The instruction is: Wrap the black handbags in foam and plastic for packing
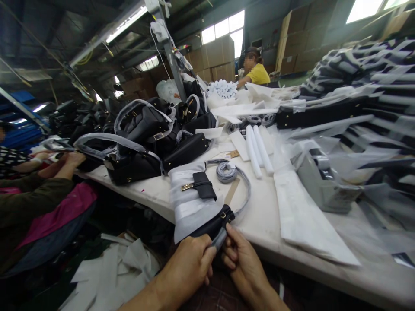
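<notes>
A black handbag (pixel 205 185) lies at the table's front edge, its body partly covered in white wrapping, with a gold clasp on its flap. My left hand (pixel 194 259) is closed around a plastic-wrapped strap (pixel 219 240) beside the bag's near end. Close to the bag's metal ring, my right hand (pixel 238 250) pinches the other end of this strap. A second wrapped strap curves from the bag over the table, and a coiled wrapped strap (pixel 226 171) rests behind it.
Black handbags (pixel 139 164) are heaped at left, near a co-worker's arms (pixel 69 166). White foam rolls (pixel 254 151), paper sheets (pixel 304 216) and a tape dispenser (pixel 327 185) sit right. A person in yellow (pixel 259 74) is behind. Scraps (pixel 110 276) lie below the table (pixel 324 259).
</notes>
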Motion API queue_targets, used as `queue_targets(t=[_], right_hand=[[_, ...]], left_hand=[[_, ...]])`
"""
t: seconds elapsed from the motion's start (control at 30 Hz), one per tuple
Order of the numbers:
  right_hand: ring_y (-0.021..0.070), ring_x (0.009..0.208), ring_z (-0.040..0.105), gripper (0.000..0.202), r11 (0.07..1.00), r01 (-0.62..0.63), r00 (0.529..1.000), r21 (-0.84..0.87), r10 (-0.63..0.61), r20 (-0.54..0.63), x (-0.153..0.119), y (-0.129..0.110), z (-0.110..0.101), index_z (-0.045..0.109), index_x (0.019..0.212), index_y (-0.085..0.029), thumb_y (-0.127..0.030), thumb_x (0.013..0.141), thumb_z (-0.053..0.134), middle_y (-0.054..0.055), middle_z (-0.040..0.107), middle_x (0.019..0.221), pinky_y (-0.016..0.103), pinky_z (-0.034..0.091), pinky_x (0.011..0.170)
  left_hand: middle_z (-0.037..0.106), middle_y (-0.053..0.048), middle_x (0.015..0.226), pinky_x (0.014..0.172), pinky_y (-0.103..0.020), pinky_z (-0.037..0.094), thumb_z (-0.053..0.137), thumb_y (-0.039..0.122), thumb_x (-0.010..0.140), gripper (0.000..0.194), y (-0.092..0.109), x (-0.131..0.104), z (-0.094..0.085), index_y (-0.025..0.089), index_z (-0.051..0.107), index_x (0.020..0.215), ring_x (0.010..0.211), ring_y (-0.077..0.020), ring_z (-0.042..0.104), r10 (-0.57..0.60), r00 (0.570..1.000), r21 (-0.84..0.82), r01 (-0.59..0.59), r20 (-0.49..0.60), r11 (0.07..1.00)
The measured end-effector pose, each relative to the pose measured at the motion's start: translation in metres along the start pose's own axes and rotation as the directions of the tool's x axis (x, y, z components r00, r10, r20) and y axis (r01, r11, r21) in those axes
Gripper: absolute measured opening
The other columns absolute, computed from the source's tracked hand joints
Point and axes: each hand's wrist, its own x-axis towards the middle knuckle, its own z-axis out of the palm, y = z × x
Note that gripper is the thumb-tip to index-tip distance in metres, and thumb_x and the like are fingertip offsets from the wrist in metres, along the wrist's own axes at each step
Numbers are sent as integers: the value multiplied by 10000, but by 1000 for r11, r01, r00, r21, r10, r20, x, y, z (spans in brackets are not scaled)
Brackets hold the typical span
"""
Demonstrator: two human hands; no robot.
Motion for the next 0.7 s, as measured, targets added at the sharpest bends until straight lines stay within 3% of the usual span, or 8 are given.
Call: queue_targets(t=[0.17,0.37,0.5,0.63,0.7], right_hand=[[-11,376,249,593,999,29,1000,15,-29,-3,-1,7,-1,503,644,-167,-565,472,908,-98,440,534,150,173,352],[-5,372,269,623,989,-62,991,-136,77,113,-16,6,-8,570,742,-154,-696,558,816,-77,497,593,166,159,355],[-7,374,221,580,985,-61,980,-161,89,177,-16,5,-7,505,691,-169,-572,540,892,-113,405,517,163,127,362],[-13,374,196,630,995,-100,992,-17,101,73,-7,5,-2,487,673,-175,-506,409,954,-123,409,502,161,105,359],[-11,372,199,611,995,-99,994,30,98,52,-2,7,-1,497,671,-174,-470,411,963,-122,415,493,161,108,358]], left_hand=[[675,-24,649,498,-202,425,403,329,963,270,9,7,0,168,606,886,511,-139,635,22,999,134,-18,-31,991],[676,-22,633,475,-193,434,317,341,986,337,6,10,2,167,570,847,488,-131,634,37,999,149,-34,-17,988],[680,-35,628,486,-197,440,275,349,999,374,7,9,1,171,555,827,493,-132,635,64,998,181,-59,-18,982],[677,-28,621,507,-213,437,239,297,1010,381,9,8,1,176,564,852,487,-134,623,77,997,226,-78,12,971],[696,-33,678,565,-231,450,292,280,1008,327,10,6,0,181,574,876,566,-152,657,87,996,281,-77,-23,957]])
